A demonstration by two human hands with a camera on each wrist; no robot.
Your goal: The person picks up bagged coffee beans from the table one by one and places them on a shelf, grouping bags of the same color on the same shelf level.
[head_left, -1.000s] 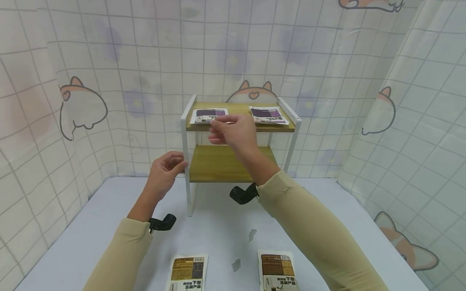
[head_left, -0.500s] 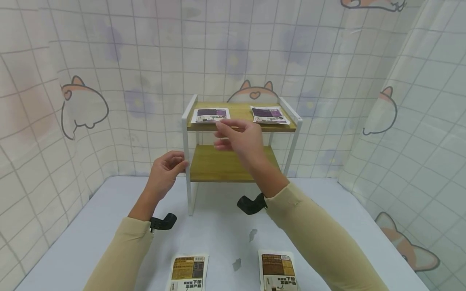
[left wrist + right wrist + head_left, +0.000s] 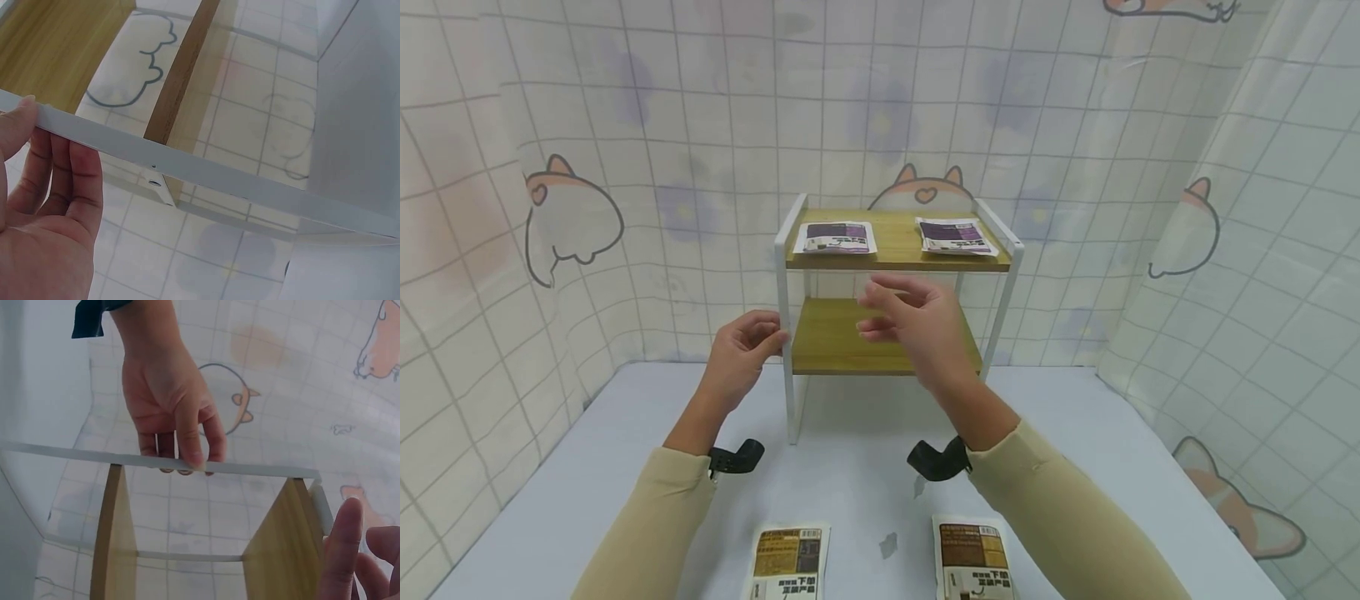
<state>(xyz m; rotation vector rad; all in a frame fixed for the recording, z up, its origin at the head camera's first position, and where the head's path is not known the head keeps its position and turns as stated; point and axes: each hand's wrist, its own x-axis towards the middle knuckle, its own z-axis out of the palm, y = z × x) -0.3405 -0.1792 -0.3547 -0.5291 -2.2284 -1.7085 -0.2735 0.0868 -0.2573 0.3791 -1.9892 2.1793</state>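
I have the left hand (image 3: 745, 350) gripping a white-framed, two-shelf wooden rack (image 3: 842, 333) at its nine o'clock; the right hand (image 3: 917, 329), loosely curled and empty, hangs before it. Flat purple-and-white packets (image 3: 835, 237) lie on its top shelf (image 3: 897, 243) at eleven and one, flat brown-and-white packets (image 3: 786, 558) on the white table (image 3: 850, 467) at seven and five.

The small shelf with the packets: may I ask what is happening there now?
A person's left hand grips the white post of the shelf. The right hand holds nothing and hovers in front of the shelf. Two purple packets lie on the top board; two brown packets lie on the table in front.
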